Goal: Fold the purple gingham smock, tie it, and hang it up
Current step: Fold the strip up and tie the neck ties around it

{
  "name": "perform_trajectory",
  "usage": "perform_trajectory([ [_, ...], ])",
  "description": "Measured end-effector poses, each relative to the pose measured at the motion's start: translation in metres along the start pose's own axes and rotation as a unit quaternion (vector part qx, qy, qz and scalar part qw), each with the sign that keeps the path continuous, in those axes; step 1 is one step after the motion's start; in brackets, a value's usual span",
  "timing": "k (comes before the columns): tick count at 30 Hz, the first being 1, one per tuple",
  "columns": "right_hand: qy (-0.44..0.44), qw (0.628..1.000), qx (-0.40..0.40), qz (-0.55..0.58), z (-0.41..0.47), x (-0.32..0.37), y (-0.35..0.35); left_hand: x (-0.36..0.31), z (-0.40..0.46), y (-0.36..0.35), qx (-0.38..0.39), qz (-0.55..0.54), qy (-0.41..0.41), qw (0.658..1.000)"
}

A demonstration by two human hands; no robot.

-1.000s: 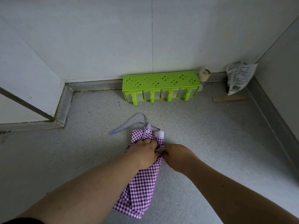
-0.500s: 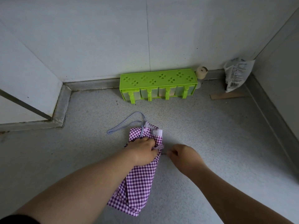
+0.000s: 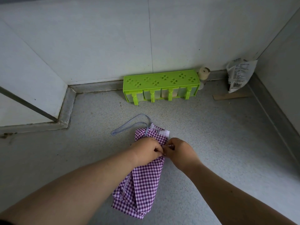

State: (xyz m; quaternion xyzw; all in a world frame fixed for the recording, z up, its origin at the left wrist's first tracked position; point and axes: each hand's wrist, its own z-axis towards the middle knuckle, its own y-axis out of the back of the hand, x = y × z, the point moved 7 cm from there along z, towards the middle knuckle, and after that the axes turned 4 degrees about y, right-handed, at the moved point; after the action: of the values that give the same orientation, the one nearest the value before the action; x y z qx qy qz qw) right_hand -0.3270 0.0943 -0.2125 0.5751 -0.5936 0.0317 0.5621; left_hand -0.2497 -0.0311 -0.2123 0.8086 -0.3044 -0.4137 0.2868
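Observation:
The purple gingham smock [image 3: 142,187] lies folded into a long narrow bundle on the grey speckled counter [image 3: 219,143]. A pale blue strap loop [image 3: 129,124] trails from its far end to the left. My left hand [image 3: 147,151] presses on the bundle's upper part, fingers closed on the cloth and a thin tie. My right hand [image 3: 180,151] touches it from the right, pinching the end of that tie at the bundle's edge. Both palms hide the tie itself.
A lime green spice rack [image 3: 160,85] with several drawers stands against the back wall. A small cork-topped jar [image 3: 203,75] sits beside it. A crumpled plastic packet [image 3: 240,73] and a flat wooden stick [image 3: 230,95] lie in the right corner. White tiled walls enclose the counter.
My right hand pulled away to the right half a second ago, then came back against my left hand at the bundle. The smock has barely shifted.

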Motion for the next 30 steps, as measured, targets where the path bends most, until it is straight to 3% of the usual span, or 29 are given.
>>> perform_trajectory([
  [5,0.01,1.0,-0.007,-0.024,-0.003,0.004,-0.003,0.012,0.007,-0.002,-0.035,-0.166,0.099,0.981],
  [10,0.039,0.998,-0.013,-0.05,-0.004,0.006,-0.004,0.006,0.007,-0.005,-0.011,-0.137,0.095,0.986],
  [14,0.042,0.999,0.002,0.01,-0.008,0.002,-0.003,0.006,0.005,-0.004,-0.017,-0.151,0.106,0.983],
  [17,0.049,0.999,0.009,0.012,-0.008,-0.002,-0.001,0.004,0.004,-0.001,-0.023,-0.129,0.108,0.986],
  [22,0.1,0.989,0.023,-0.102,-0.007,0.002,0.0,0.0,0.002,0.0,-0.017,-0.095,0.081,0.992],
  [30,0.111,0.973,0.005,-0.204,-0.015,-0.025,0.01,-0.007,-0.014,0.02,-0.08,0.121,-0.043,0.988],
])
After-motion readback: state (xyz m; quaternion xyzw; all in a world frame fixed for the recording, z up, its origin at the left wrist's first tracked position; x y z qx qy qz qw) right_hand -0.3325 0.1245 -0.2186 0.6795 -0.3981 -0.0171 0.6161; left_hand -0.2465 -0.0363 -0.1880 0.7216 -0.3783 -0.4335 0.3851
